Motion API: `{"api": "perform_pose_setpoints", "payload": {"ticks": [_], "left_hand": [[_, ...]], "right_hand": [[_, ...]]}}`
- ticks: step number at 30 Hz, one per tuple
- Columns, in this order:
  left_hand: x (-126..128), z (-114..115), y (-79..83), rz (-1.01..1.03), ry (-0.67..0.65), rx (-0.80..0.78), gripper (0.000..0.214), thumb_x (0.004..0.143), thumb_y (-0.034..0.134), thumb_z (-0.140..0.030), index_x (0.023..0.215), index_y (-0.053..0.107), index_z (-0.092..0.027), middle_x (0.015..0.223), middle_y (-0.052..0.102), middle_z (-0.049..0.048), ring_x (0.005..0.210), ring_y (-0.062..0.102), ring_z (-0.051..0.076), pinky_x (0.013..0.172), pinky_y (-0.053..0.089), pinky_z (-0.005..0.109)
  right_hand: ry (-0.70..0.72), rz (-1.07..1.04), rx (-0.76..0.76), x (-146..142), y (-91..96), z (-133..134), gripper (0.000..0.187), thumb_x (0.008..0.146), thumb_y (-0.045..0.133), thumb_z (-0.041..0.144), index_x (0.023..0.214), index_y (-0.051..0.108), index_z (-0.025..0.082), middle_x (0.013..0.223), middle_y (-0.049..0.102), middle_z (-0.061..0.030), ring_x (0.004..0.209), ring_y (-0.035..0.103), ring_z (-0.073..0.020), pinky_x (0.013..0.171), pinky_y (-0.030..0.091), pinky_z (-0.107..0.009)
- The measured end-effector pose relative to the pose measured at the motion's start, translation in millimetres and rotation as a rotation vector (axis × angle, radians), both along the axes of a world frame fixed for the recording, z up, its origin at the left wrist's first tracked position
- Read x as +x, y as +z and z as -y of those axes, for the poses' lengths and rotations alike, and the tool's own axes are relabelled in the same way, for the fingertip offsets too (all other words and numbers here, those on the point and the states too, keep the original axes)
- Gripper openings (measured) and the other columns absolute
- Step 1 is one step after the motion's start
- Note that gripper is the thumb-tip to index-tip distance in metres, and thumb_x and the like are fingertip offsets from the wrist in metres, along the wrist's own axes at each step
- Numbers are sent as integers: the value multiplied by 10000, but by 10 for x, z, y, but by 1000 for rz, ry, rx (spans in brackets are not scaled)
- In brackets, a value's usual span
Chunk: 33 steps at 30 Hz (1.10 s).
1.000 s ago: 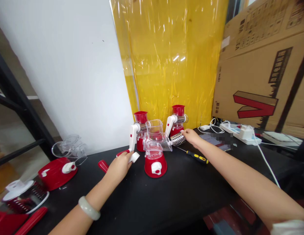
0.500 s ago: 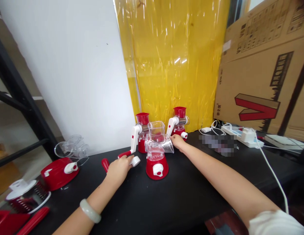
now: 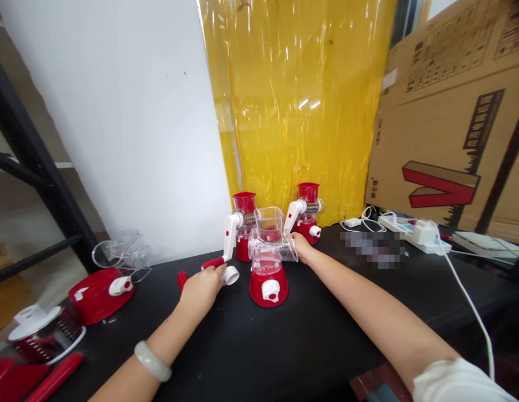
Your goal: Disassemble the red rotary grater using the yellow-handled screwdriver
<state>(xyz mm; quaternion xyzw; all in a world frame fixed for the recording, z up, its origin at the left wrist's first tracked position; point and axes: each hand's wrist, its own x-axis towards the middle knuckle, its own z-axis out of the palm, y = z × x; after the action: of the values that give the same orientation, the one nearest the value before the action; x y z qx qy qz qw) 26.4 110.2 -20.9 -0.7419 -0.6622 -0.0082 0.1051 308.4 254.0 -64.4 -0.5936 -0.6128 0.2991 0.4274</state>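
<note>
A rotary grater (image 3: 268, 262) with a red base and clear housing stands on the black table (image 3: 310, 340). My right hand (image 3: 301, 245) is pressed against the open right end of its clear housing, where a metal drum sits inside. My left hand (image 3: 201, 289) is closed around a white crank handle (image 3: 230, 274) with a red grip, lying on the table left of the grater. Two assembled red-and-white graters, one (image 3: 241, 226) and another (image 3: 306, 213), stand behind it.
At the left lie a red base with a white knob (image 3: 101, 287), clear plastic housings (image 3: 121, 254), a blade drum (image 3: 44, 335) and red pieces (image 3: 54, 377). A power strip with white cables (image 3: 414, 230) and a large cardboard box (image 3: 452, 123) are at the right. Yellow plastic sheet hangs behind.
My right hand has carried the metal drum from the table into the clear housing and pushed it in. The screwdriver seen on the table earlier is out of sight behind my arm.
</note>
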Motion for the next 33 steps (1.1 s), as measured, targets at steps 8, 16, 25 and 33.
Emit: {"api": "perform_pose_setpoints", "payload": {"ticks": [8,16,25,33], "left_hand": [[-15,-37,-78,32,-10,19,346,977,501,-244,1314,577,-249,1211,682,130,1000,729,298,795,547,380],[-16,-31,-122,109,-58,16,604,903,333,2,1451,481,-203,1341,616,144,1069,711,245,900,531,344],[89,40,-206,323,-264,148,443,1027,301,-247,1392,534,-151,1354,635,161,1261,624,278,1073,495,431],[203,186,-326,639,-391,26,799,985,490,-513,1615,119,-189,1668,273,171,1502,357,290,1221,329,487]], "right_hand": [[-42,149,104,230,68,56,352,967,631,364,1264,613,174,1262,645,-95,1061,661,-228,892,573,-448],[1,234,334,267,102,197,137,810,734,191,905,638,166,993,646,-82,977,620,-227,911,501,-377],[12,63,439,268,173,253,87,852,631,279,814,575,225,909,615,-73,929,614,-251,930,469,-400],[414,-230,563,248,444,473,769,871,174,866,1165,522,246,1094,674,-112,1061,669,-252,933,533,-414]]}}
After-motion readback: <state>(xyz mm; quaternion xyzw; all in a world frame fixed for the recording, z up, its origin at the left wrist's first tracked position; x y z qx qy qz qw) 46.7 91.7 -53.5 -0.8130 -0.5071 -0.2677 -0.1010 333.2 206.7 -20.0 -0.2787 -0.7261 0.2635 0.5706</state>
